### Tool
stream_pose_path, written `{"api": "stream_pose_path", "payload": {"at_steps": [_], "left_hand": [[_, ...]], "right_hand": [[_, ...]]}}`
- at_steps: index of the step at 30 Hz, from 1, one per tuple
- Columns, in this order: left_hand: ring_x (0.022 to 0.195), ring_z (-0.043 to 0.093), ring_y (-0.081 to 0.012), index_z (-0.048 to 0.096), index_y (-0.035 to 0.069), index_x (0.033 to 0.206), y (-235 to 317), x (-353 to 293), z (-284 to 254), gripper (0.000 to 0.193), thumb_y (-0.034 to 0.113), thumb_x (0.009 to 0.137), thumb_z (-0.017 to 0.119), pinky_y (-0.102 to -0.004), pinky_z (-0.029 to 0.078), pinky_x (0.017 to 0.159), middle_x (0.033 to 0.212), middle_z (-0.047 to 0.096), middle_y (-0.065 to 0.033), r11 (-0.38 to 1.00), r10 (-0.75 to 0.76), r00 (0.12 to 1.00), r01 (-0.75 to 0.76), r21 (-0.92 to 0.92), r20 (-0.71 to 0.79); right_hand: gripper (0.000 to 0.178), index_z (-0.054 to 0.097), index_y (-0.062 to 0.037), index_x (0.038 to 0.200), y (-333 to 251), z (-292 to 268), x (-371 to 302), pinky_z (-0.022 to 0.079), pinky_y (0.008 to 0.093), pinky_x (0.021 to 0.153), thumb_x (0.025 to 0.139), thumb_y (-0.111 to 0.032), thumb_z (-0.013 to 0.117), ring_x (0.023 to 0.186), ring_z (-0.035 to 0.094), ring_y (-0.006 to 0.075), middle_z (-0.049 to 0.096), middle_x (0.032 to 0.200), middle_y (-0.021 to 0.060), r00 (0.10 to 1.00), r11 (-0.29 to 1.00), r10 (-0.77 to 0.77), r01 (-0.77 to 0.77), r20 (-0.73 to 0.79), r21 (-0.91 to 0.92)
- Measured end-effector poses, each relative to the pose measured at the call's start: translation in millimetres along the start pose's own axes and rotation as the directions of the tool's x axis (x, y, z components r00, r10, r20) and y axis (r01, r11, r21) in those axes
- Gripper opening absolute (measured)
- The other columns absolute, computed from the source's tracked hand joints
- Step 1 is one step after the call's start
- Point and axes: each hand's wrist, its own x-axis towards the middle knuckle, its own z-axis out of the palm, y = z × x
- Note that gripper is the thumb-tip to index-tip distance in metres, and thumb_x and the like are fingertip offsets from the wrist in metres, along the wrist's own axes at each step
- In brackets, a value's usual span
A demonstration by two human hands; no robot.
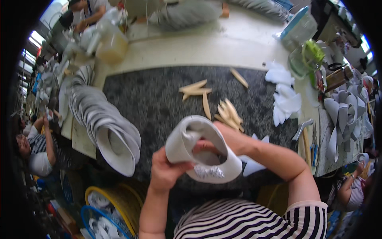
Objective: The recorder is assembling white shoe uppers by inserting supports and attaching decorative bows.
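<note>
I hold a white shoe upper (pixel 231 170) over the near edge of a dark speckled slab, its oval opening turned up toward me. A patch of silver glitter shows on its near side. My left hand (pixel 169 169) grips the upper's left edge, with the thumb pressed on the outside. My right hand (pixel 229 137) is at the upper's far right side, mostly hidden behind it; some fingers show through the opening. Just beyond lie several tan, pointed slivers (pixel 229 113), some bunched together. White thin pieces (pixel 254 165) lie partly under my right forearm.
A long nested row of white uppers (pixel 103 119) lies at the left. More thin white pieces (pixel 286 99) are at the slab's right, near a hammer (pixel 304 131). A yellowish container (pixel 112 46) stands far left. Yellow and blue baskets (pixel 89 191) are below left. Other people work nearby.
</note>
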Motion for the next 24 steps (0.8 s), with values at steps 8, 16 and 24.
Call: {"api": "stream_pose_path", "payload": {"at_steps": [8, 16, 24], "left_hand": [[0.112, 0.068, -0.0191, 0.059, 0.0, 0.132, 6, -14, -3, 0.046, -0.005, 0.089, 0.075, -0.0346, 0.054, 0.1, 0.123, 0.07, -0.0111, 0.915, 0.004, 0.977, -0.088, -0.393, -0.212], [0.111, 0.068, -0.0167, 0.063, 0.002, 0.127, 1, -21, 3, 0.04, -0.003, 0.09, 0.075, -0.0325, 0.053, 0.098, 0.122, 0.072, -0.0099, 0.949, 0.134, 0.939, -0.213, -0.233, -0.316], [0.113, 0.067, -0.0168, 0.064, 0.003, 0.127, -11, -30, 7, 0.038, -0.002, 0.091, 0.075, -0.0331, 0.051, 0.1, 0.124, 0.071, -0.0089, 0.937, 0.137, 0.949, -0.217, -0.273, -0.284]], "right_hand": [[0.019, 0.071, -0.0009, 0.106, -18, -2, 10, 0.054, 0.0269, 0.069, 0.101, -0.019, 0.066, 0.077, 0.066, 0.0101, 0.072, 0.085, 0.0049, 0.849, 0.997, -0.047, 0.007, -0.526, -0.078], [0.035, 0.073, -0.0095, 0.101, -48, 51, -16, 0.045, 0.0393, 0.09, 0.073, -0.026, 0.087, 0.096, 0.066, 0.0233, 0.069, 0.098, 0.0034, 0.797, 0.53, -0.593, 0.281, -0.113, -0.8], [0.022, 0.067, -0.0116, 0.099, -40, 59, -13, 0.036, 0.0455, 0.097, 0.082, -0.018, 0.079, 0.095, 0.063, 0.0217, 0.064, 0.091, 0.0014, 0.879, 0.589, -0.467, 0.23, -0.094, -0.774]]}}
